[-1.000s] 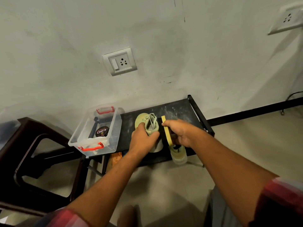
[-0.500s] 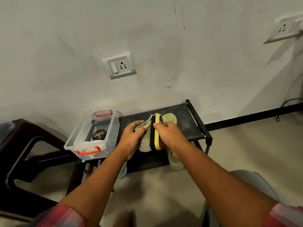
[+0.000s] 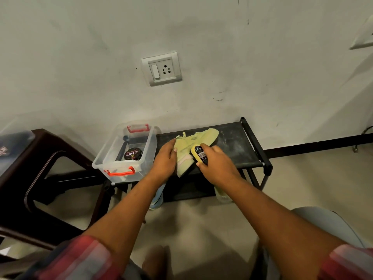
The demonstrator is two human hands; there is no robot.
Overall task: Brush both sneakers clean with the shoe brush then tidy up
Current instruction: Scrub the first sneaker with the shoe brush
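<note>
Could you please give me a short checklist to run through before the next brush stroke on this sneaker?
1. Sneaker steadied: left hand holds the sneaker on the rack top: ok.
2. Brush secured: right hand grips the shoe brush: ok.
3. Brush against the sneaker's side: ok.
4. Bristle contact: hidden under the brush: cannot tell.
5. Clear box open for tidying, polish tin inside: ok.
6. Second sneaker at hand: pale shape under the rack, partly hidden: cannot tell.
</note>
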